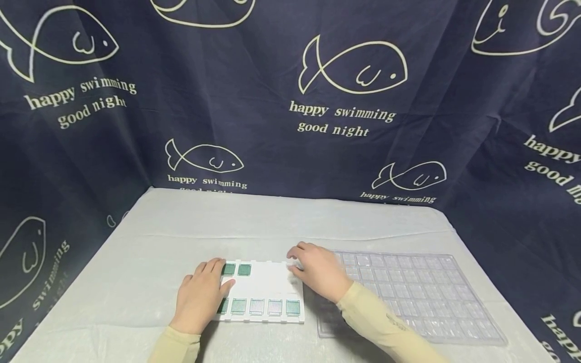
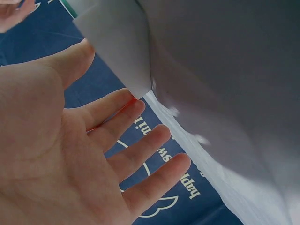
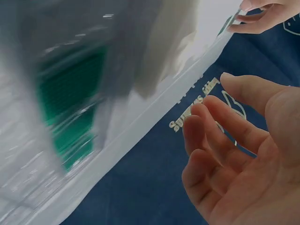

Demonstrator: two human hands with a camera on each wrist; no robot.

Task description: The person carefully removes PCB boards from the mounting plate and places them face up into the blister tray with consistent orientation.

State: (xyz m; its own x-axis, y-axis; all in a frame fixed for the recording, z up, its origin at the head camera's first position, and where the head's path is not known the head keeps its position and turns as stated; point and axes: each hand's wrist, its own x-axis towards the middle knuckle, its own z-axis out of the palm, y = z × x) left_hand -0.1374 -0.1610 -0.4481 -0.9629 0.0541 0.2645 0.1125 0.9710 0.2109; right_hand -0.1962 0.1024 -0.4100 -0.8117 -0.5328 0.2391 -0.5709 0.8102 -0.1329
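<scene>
My left hand (image 1: 199, 292) rests along the left edge of a flat white tray (image 1: 268, 281), its thumb lying over the top. In the left wrist view, its fingers extend and the fingertips meet a pale corner of the tray (image 2: 119, 51). Small green gridded squares (image 1: 244, 270) sit at the tray's upper left, and several more squares (image 1: 256, 306) line its near edge. Over the tray's far right corner hovers my right hand (image 1: 320, 269). In the right wrist view, its fingers (image 3: 234, 136) bend loosely around nothing visible.
A clear plastic tray (image 1: 408, 290) with many small compartments lies to the right, partly under the right forearm. A green patch (image 3: 75, 108) shows blurred behind clear plastic in the right wrist view. Dark blue fish-print curtains (image 1: 268, 96) enclose the white-covered table (image 1: 254, 217).
</scene>
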